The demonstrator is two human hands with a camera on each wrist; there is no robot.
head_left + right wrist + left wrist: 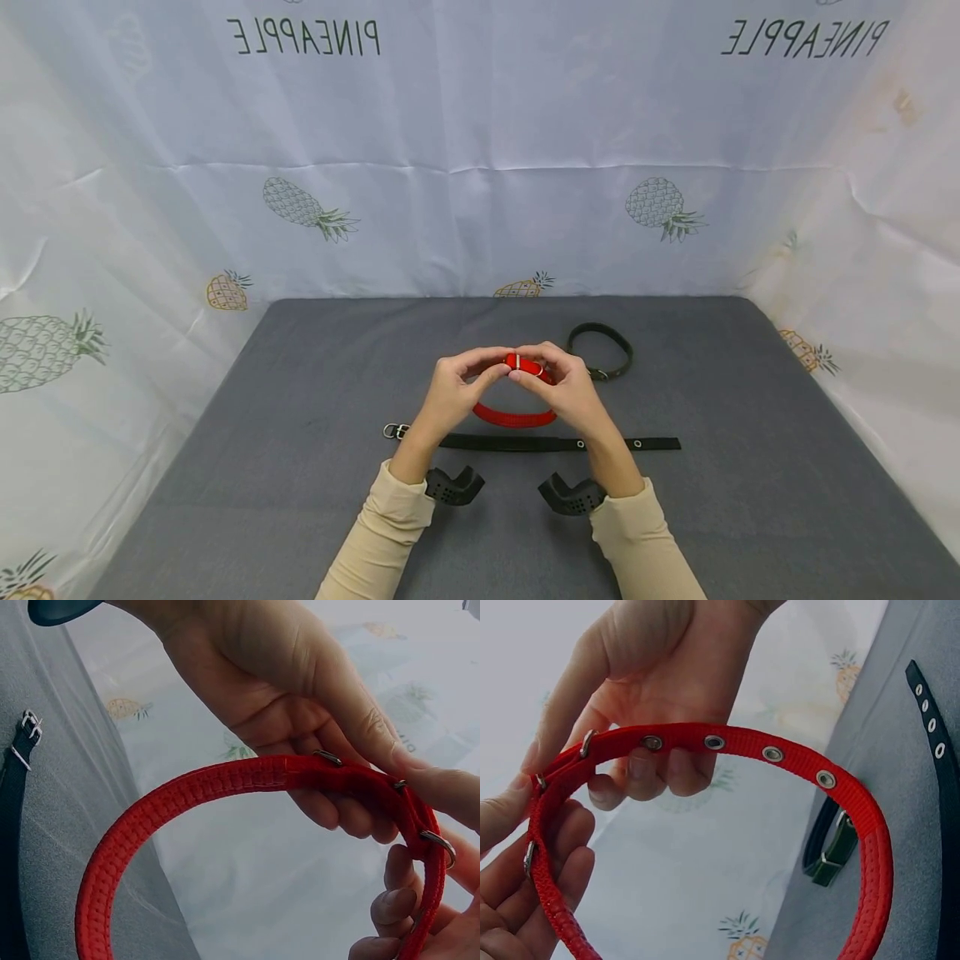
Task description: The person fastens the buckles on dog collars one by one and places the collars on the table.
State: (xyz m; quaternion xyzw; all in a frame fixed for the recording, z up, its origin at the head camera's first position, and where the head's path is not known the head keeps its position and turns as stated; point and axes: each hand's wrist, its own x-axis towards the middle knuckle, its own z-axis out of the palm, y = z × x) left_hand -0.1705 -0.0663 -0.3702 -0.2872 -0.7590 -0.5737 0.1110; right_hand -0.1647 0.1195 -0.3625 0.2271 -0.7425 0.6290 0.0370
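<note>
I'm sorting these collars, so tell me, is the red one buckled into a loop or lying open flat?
Looped: the red collar curves round in a ring, both hands pinching its buckle end.

A collar (pixel 516 415) is held above the middle of the table (pixel 300 433), with the left hand (pixel 450 392) on its left side and the right hand (pixel 572 393) on its right, fingertips meeting at its far edge. Just nearer than the hands, a strap (pixel 525 442) lies flat, running left to right. Farther off and to the right, a looped collar (pixel 600 350) lies on the table. A curtain (pixel 480 167) stands behind.
</note>
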